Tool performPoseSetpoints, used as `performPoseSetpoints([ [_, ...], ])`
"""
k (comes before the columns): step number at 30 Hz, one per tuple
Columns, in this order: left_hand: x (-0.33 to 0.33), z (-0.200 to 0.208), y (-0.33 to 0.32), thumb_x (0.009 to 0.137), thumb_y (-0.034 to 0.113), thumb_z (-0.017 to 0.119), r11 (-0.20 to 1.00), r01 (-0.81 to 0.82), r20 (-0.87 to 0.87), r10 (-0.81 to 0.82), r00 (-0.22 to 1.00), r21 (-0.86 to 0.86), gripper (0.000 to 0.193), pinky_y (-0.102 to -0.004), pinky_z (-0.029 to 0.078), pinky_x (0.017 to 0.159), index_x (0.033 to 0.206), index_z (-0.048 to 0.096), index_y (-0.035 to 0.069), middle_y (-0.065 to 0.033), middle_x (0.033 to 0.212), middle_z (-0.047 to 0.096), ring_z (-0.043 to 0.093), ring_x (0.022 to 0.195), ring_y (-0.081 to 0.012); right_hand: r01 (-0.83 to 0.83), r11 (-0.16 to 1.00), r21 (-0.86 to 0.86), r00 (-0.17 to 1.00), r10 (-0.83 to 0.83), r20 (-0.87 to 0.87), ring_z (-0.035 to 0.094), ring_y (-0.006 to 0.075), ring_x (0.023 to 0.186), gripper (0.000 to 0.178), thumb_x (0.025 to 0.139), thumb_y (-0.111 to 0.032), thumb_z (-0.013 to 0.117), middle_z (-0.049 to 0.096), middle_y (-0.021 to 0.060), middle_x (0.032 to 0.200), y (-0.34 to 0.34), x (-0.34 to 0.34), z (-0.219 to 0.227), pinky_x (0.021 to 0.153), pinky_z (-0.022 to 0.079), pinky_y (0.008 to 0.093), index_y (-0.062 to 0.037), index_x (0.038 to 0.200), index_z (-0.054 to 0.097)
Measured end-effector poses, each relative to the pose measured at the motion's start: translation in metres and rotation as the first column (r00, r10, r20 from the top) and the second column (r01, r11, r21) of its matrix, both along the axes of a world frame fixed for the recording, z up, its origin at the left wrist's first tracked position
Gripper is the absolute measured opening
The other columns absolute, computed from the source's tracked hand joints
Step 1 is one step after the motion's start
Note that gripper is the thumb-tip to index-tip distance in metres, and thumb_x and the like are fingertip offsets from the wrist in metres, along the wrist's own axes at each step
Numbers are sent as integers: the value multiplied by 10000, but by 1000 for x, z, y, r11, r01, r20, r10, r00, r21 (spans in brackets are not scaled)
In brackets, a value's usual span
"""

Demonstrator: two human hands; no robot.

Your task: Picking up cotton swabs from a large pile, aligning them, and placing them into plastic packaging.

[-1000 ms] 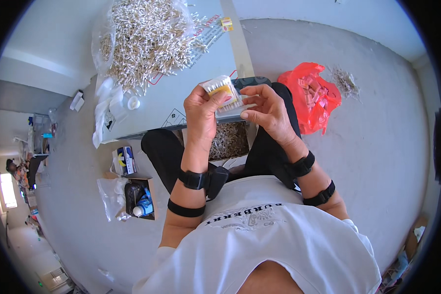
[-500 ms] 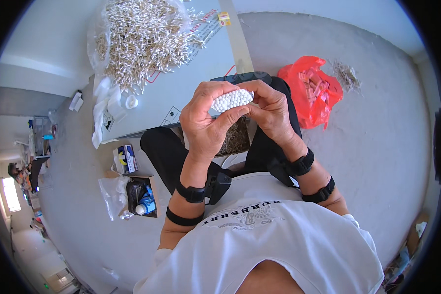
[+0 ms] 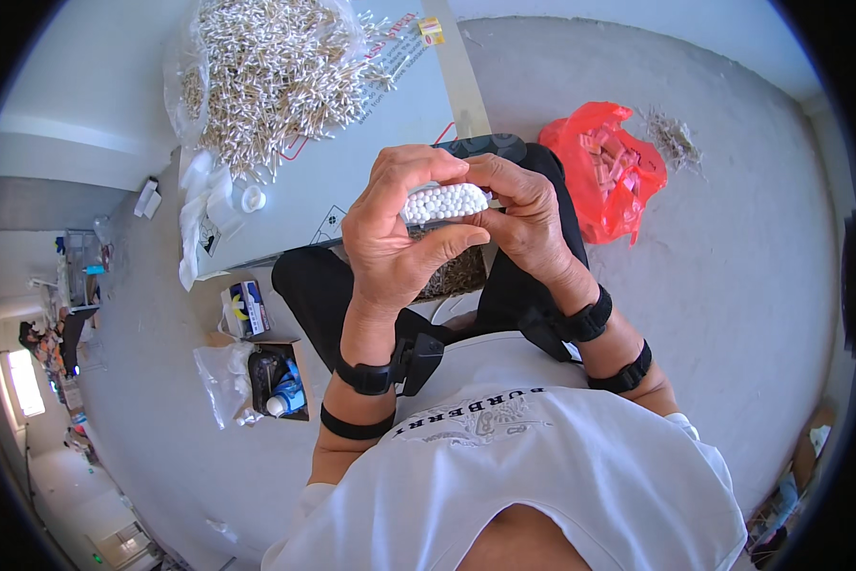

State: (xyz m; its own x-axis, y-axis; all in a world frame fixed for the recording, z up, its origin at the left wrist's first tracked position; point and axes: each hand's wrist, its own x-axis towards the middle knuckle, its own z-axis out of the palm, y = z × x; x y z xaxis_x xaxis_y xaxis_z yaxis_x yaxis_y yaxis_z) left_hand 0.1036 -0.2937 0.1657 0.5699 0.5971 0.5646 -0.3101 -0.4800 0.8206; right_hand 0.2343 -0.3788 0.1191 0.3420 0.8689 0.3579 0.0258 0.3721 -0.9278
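A bundle of cotton swabs [image 3: 443, 204] is held up in front of my chest, its packed white tips facing me. It looks wrapped in thin clear film. My left hand [image 3: 395, 224] curls around its left end, fingers over the far side and thumb along the near side. With thumb and fingertips, my right hand [image 3: 523, 205] pinches its right end. Beyond my hands, a big heap of loose cotton swabs [image 3: 266, 86] spills from a clear plastic bag [image 3: 186, 81] on the grey-white tabletop [image 3: 390, 124].
A white roll [image 3: 254, 199] and crumpled white film [image 3: 199, 205] lie at the table's left edge. A small yellow box [image 3: 431, 31] sits far back. On the floor are a red bag [image 3: 566, 157] of pink packs, scattered swabs [image 3: 674, 141], and an open carton [image 3: 299, 404] with a blue-capped bottle.
My left hand's fingers and thumb have spread wider around the bundle. The bundle has shifted slightly left and tilted, and my right fingertips still pinch its right end.
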Motion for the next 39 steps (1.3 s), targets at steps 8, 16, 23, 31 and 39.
performPoseSetpoints([
  [8, 4, -3, 2, 641, 165, 864, 976, -54, -44, 64, 997, 213, 344, -309, 507, 773, 892, 660, 45, -47, 877, 657, 618, 879, -214, 34, 996, 76, 998, -39, 58, 623, 162, 939, 313, 756, 32, 710, 669, 94, 1044, 1, -5, 3, 836, 511, 297, 6, 1065, 664],
  [16, 2, -3, 6, 651, 176, 858, 988, -4, -63, 14, 998, 155, 326, -313, 505, 770, 881, 672, 39, -46, 865, 662, 620, 873, -210, 30, 999, 37, 1000, -30, -8, 625, 164, 954, 332, 753, 45, 698, 670, 95, 1052, 1, -5, -3, 846, 514, 296, -3, 1080, 669],
  [23, -12, -4, 18, 655, 189, 854, 976, -1, -60, 14, 998, 219, 394, -321, 507, 815, 983, 704, 31, -68, 950, 693, 632, 920, -217, 14, 1000, 25, 993, -11, -114, 623, 153, 978, 336, 741, 82, 694, 662, 89, 1067, 1, -6, -5, 868, 514, 289, 5, 1068, 671],
  [31, -10, -4, 14, 648, 184, 859, 990, 18, -62, -9, 998, 139, 414, -315, 508, 828, 996, 700, 27, -75, 969, 693, 635, 949, -218, 8, 1000, 23, 995, -6, -103, 620, 146, 987, 328, 753, 72, 704, 656, 80, 1072, 2, -5, -7, 881, 512, 288, 4, 1072, 671],
  [39, -16, -6, 18, 646, 73, 855, 989, -28, -37, 34, 999, 147, 419, -294, 513, 795, 1024, 685, 10, -69, 946, 693, 645, 900, -188, 21, 1000, -18, 988, -23, -155, 614, 115, 936, 268, 795, 10, 731, 662, 63, 1001, 1, -7, -3, 842, 512, 268, 6, 1057, 671],
])
